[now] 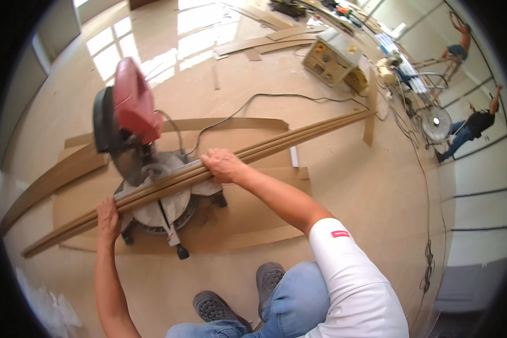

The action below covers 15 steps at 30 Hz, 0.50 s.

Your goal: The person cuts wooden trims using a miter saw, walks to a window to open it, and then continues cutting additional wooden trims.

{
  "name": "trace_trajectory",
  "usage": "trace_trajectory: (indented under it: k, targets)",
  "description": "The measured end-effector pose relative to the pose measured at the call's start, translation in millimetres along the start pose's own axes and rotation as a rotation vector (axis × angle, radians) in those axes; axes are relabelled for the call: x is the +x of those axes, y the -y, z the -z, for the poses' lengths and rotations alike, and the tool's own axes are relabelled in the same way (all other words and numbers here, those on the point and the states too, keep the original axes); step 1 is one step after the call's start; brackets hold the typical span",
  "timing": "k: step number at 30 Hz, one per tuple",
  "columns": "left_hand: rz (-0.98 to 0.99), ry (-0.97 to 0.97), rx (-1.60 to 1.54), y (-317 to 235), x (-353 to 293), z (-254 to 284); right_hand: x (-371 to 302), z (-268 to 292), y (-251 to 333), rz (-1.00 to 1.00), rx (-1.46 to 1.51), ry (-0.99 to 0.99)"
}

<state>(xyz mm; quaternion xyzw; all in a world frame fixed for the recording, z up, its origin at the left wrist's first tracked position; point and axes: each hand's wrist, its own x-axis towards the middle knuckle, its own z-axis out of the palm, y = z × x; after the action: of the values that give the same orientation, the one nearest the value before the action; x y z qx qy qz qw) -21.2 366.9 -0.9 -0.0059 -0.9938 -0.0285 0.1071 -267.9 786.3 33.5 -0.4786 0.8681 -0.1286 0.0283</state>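
A long bundle of brown wooden trim strips (298, 136) lies slantwise across the base of a mitre saw (135, 101). The saw's red and black head is raised above and behind the strips. My left hand (109, 218) is closed around the strips' near edge, just left of the saw base. Further right, my right hand (224, 165) wraps over them beside the base. The strips stretch well past both hands, to the lower left and the upper right. My fingertips on the far side are partly hidden.
Flat cardboard (253, 230) lies under the saw. A black cord (276, 95) runs across the floor, past a wooden box (333, 55). Loose boards (265, 42) are at the back. Two people, one in a black top (480, 124), work at the right wall.
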Motion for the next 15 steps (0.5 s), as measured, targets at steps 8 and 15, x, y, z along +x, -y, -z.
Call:
trace_trajectory:
  k: [8, 15]
  targets:
    - [-0.003, 0.037, -0.067, -3, 18, 24, -18, -22, 25, 0.001, -0.113, -0.057]
    - [-0.215, -0.117, 0.049, 57, 9, 4, -25, -47, 46, -0.013, -0.058, -0.233]
